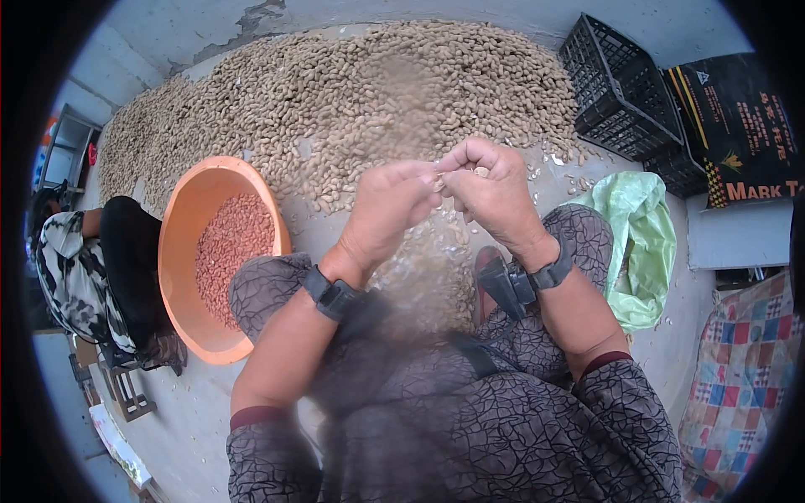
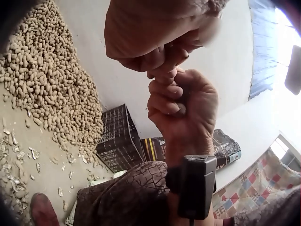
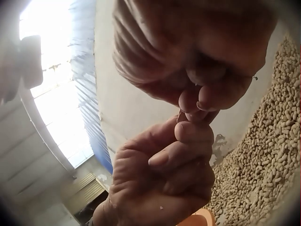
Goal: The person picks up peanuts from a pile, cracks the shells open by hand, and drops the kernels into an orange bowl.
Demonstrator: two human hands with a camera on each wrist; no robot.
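Note:
My left hand and right hand meet at the fingertips in the head view, above the shell-strewn floor. Between them they pinch a peanut, mostly covered by fingers. A second pale peanut shows in the curl of my right fingers. From the right wrist, only a thin edge of shell peeks out between the fingertips. Ahead of the hands spreads a large heap of unshelled peanuts. To the left, an orange basin holds shelled red kernels.
At right stand a black plastic crate, a black printed box and an open green sack. Broken shells litter the floor between my knees. Another person sits at left, beyond the basin.

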